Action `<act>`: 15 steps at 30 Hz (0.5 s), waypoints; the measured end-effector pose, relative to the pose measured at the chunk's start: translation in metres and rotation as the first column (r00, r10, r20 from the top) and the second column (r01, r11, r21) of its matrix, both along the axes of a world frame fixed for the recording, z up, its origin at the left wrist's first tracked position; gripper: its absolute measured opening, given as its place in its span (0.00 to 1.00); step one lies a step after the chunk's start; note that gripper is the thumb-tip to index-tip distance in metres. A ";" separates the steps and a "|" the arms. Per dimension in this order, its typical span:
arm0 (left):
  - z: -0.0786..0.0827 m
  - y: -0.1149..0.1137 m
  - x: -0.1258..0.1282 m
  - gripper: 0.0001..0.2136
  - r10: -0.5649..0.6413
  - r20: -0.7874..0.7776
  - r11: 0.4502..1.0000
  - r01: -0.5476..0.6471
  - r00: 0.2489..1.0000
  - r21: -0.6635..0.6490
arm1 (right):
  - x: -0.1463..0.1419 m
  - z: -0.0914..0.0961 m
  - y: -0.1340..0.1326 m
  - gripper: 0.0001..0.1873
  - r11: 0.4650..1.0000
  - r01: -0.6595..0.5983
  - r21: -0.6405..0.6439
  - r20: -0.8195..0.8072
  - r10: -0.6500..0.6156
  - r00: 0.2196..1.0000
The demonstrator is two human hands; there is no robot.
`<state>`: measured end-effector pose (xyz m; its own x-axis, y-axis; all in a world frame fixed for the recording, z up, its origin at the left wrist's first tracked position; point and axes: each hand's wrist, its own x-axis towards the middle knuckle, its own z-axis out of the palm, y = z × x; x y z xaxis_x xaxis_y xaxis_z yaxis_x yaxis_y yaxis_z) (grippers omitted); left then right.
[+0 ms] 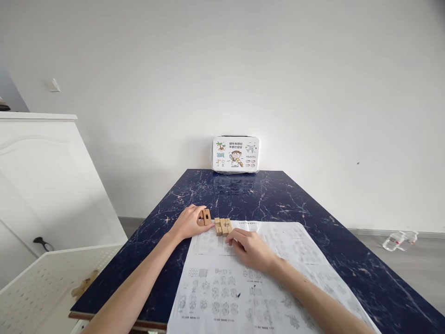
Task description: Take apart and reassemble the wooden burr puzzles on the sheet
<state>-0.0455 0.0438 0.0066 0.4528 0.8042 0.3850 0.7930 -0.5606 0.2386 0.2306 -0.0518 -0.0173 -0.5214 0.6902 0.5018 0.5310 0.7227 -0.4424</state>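
Observation:
My left hand [190, 221] is closed around reddish-brown wooden blocks [206, 216] at the top left corner of the paper sheet; one block shows a dark slot. Just to their right, light wooden puzzle pieces [222, 226] with notches stand close together on the sheet's far edge. My right hand [249, 248] has its fingers curled and its fingertips at the near right side of these light pieces. Whether it grips one of them is hidden. The printed instruction sheet [208, 260] lies under both hands, with rows of line drawings.
The sheet lies on a dark blue marbled table [243, 199]. A white case with cartoon prints [235, 160] stands at the far edge against the wall. At left are a white cabinet [41, 185] and a perforated white surface [38, 283]. Clear plastic bottles [394, 241] lie on the floor at right.

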 end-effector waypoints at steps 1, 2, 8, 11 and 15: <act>0.000 0.000 0.000 0.38 -0.005 -0.001 1.000 0.005 1.000 0.001 | 0.000 0.000 0.000 0.15 1.000 -0.001 0.001 0.000 0.001 1.000; 0.000 0.001 0.000 0.38 -0.010 -0.003 1.000 0.010 1.000 0.003 | 0.000 0.000 0.000 0.15 1.000 0.000 0.003 -0.001 0.000 1.000; 0.001 0.001 0.000 0.38 0.000 -0.033 0.999 0.001 0.999 0.044 | 0.000 0.000 0.000 0.14 1.000 0.002 0.010 -0.008 -0.002 1.000; 0.001 0.001 0.000 0.38 0.002 -0.035 0.998 0.000 0.999 0.058 | 0.000 0.002 0.000 0.14 1.000 -0.004 0.004 -0.010 0.004 1.000; -0.001 0.002 0.000 0.37 -0.012 -0.026 0.999 0.013 1.000 0.041 | 0.000 0.003 -0.001 0.14 1.000 -0.004 -0.009 -0.003 0.004 1.000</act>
